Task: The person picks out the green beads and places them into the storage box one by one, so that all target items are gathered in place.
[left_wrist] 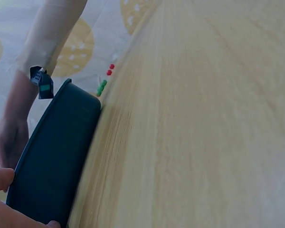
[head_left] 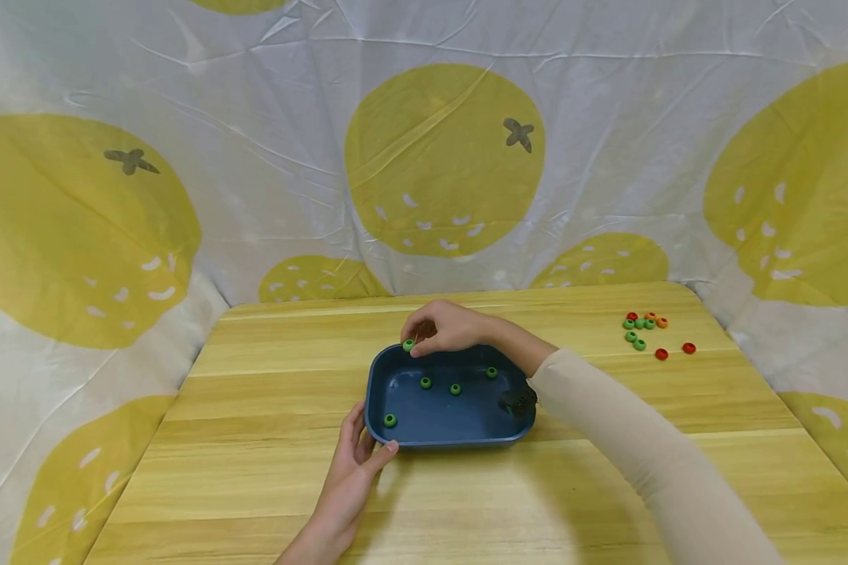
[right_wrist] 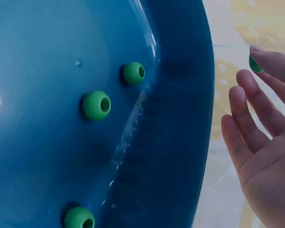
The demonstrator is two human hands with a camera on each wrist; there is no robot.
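Green, likely light, hard; best pinched across sides. Clamps bead (head_left: 408, 345) between right hand (head_left: 448, 325) fingers toward table (head_left: 290, 369) far edge, tray (head_left: 445, 420) within left hand (head_left: 352, 475) fingers.

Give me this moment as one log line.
Right hand: pinches green bead by rim of blue tray; left hand: holds tray's left end; in tray: four green beads visible; table, right: red beads, orange beads, green beads
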